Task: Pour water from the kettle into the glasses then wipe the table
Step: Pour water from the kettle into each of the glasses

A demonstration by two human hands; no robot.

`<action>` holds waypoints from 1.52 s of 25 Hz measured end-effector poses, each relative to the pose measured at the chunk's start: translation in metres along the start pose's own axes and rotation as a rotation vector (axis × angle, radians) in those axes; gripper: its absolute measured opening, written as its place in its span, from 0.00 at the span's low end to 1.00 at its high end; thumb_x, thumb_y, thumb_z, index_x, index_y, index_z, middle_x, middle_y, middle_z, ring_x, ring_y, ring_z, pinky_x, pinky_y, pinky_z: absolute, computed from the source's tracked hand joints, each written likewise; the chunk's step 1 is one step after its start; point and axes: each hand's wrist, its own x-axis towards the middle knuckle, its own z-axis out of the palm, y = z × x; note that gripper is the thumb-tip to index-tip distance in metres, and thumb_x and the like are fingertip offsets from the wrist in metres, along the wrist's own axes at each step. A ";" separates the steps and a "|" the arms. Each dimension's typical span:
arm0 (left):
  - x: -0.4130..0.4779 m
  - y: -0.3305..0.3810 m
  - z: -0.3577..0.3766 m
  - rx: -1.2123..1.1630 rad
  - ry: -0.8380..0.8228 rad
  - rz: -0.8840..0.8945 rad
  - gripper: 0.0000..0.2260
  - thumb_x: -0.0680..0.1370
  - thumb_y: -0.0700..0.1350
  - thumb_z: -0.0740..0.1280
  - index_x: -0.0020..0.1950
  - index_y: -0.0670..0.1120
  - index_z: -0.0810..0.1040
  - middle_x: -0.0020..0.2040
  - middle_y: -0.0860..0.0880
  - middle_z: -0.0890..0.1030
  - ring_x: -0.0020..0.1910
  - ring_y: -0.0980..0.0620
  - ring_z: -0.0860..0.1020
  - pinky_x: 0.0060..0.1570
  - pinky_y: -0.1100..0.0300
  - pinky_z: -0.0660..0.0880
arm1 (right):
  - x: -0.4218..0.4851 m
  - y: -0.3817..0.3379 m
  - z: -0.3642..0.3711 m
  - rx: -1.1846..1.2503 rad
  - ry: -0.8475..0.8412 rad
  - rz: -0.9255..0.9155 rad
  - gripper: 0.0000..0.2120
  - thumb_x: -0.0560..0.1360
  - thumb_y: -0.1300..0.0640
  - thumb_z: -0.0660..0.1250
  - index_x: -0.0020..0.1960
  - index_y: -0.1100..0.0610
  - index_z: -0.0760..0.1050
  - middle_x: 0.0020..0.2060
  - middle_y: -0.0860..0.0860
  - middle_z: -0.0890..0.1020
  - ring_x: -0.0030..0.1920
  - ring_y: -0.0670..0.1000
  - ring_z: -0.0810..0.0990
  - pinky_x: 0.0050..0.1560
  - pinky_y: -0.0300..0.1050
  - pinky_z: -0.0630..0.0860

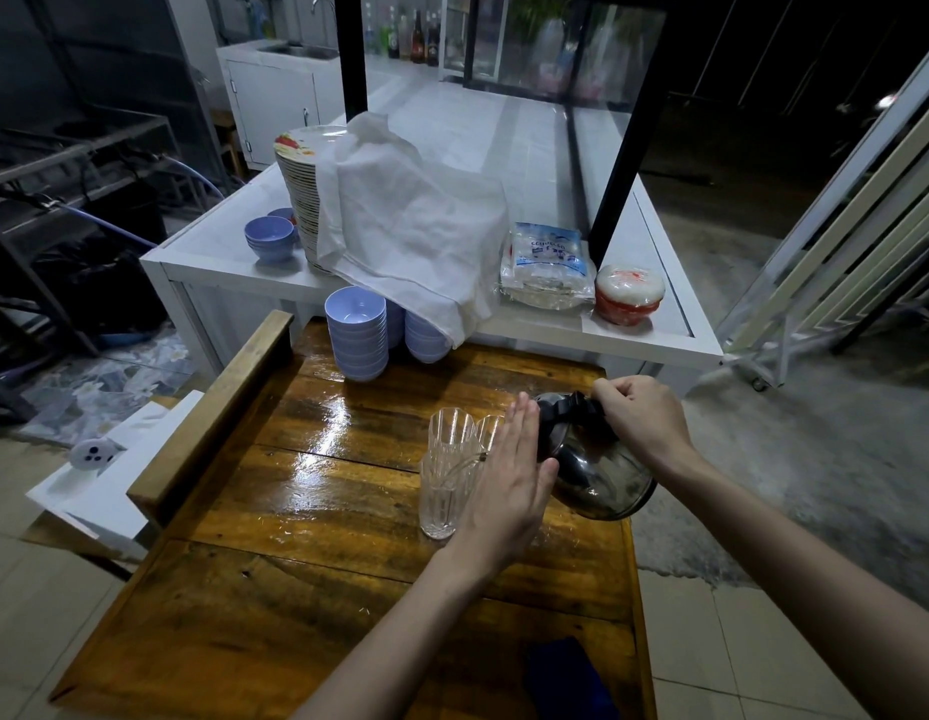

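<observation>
- The black handle (581, 407) of the kettle is gripped by the right hand (636, 420), with the fingers curled round it.
- The left hand (509, 475) is held flat, its fingers straight and together. It is laid against the lid side of the kettle and nothing is grasped; the thumb is seen touching the steel body.
- The steel kettle (602, 478) is held tilted towards the glasses, above the right edge of the wooden desk. Its spout is mostly hidden behind the left hand.
- A close group of clear ribbed glasses (444, 491) is seen upright on the wooden desk, just left of the left hand. Whether water is in them cannot be told.
- The wooden desk (322, 511) is glossy and wet around the glasses.
- A dark blue cloth (566, 678) is laid at the near edge of the wooden desk, well apart from the glasses.
- Stacks of lilac bowls (355, 340) are set at the far edge of the wooden desk.
- Behind it, on a white desk (207, 262), a tall stack of plates (296, 194) is partly covered by a white cloth (405, 226).
- A clear packet (548, 265) printed in blue is laid beside the cloth; its writing is too blurred to be read.
- A wrapped red-and-white container (628, 293) is placed just right of the packet.
- Bottles (415, 39) are stood far behind; no labels can be read.
</observation>
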 end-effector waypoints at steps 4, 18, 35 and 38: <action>0.000 0.000 -0.002 -0.006 0.005 0.007 0.26 0.84 0.52 0.49 0.78 0.49 0.40 0.78 0.55 0.39 0.74 0.65 0.36 0.71 0.71 0.35 | 0.001 -0.001 0.002 -0.009 -0.004 -0.004 0.23 0.76 0.55 0.62 0.22 0.53 0.69 0.20 0.47 0.71 0.25 0.46 0.68 0.28 0.40 0.61; 0.003 0.002 0.000 0.015 0.009 0.028 0.27 0.84 0.52 0.49 0.79 0.49 0.41 0.79 0.53 0.40 0.76 0.62 0.37 0.74 0.65 0.38 | 0.004 0.013 0.004 0.053 0.019 0.038 0.21 0.75 0.54 0.62 0.25 0.58 0.73 0.22 0.51 0.73 0.26 0.50 0.70 0.30 0.43 0.65; 0.040 0.030 0.021 0.112 -0.048 0.136 0.24 0.84 0.50 0.48 0.78 0.44 0.48 0.80 0.46 0.48 0.78 0.54 0.43 0.76 0.57 0.42 | -0.003 0.063 -0.008 0.434 0.156 0.446 0.13 0.65 0.48 0.62 0.29 0.56 0.72 0.25 0.51 0.72 0.33 0.55 0.71 0.38 0.53 0.69; 0.047 0.026 0.023 0.096 -0.060 0.129 0.25 0.84 0.49 0.50 0.78 0.44 0.46 0.80 0.46 0.47 0.78 0.54 0.42 0.77 0.56 0.43 | 0.005 0.060 -0.012 0.357 0.147 0.368 0.14 0.68 0.50 0.62 0.28 0.57 0.73 0.20 0.47 0.71 0.30 0.54 0.70 0.35 0.51 0.68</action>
